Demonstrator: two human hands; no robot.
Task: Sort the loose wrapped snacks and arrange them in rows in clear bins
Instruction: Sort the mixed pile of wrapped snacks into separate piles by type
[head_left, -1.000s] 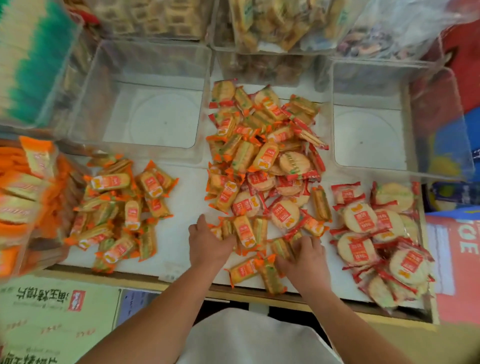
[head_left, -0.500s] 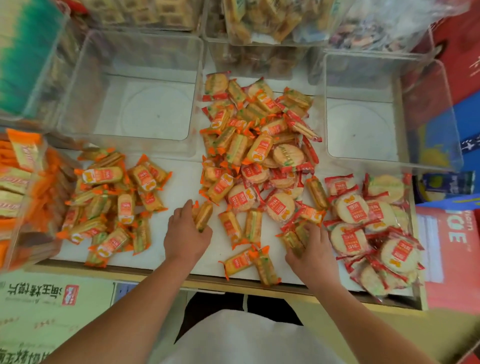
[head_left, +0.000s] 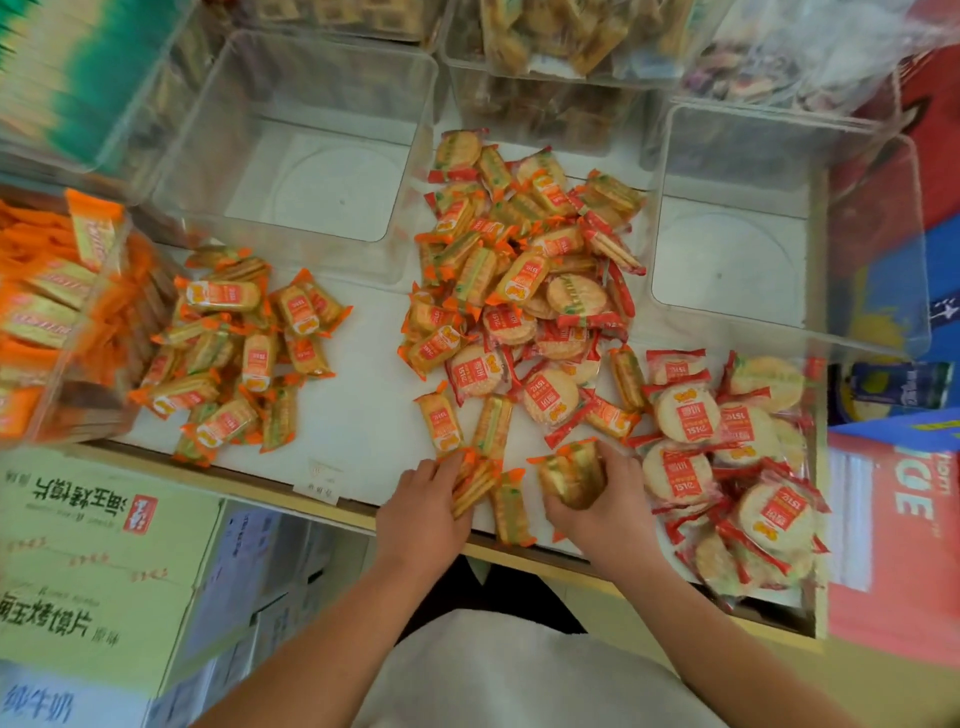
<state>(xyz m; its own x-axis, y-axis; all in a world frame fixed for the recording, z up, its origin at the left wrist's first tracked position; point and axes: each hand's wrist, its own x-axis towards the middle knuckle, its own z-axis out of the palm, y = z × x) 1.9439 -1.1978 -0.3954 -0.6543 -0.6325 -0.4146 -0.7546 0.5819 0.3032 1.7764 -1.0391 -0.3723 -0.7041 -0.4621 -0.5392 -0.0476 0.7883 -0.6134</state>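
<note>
A mixed heap of wrapped snacks (head_left: 524, 291) lies in the middle of the white shelf (head_left: 363, 415). Orange-wrapped oblong crackers (head_left: 244, 353) form a pile at the left. Red-wrapped round crackers (head_left: 727, 457) are piled at the right. My left hand (head_left: 421, 514) grips an orange-wrapped cracker pack (head_left: 475, 488) near the shelf's front edge. My right hand (head_left: 608, 504) holds several orange-wrapped packs (head_left: 571, 475) bunched together, just left of the round-cracker pile. Two clear bins stand behind: one at back left (head_left: 311, 176), one at back right (head_left: 737, 249), both with nothing in them.
A clear bin of orange packs (head_left: 47, 312) stands at the far left. More filled bins (head_left: 561, 41) line the back. Cardboard boxes (head_left: 93, 571) sit below the shelf at left, and a red box (head_left: 893, 540) at right.
My left hand moved right, from near the left pile to the front middle, and now grips a pack there. My right hand has gathered more orange packs.
</note>
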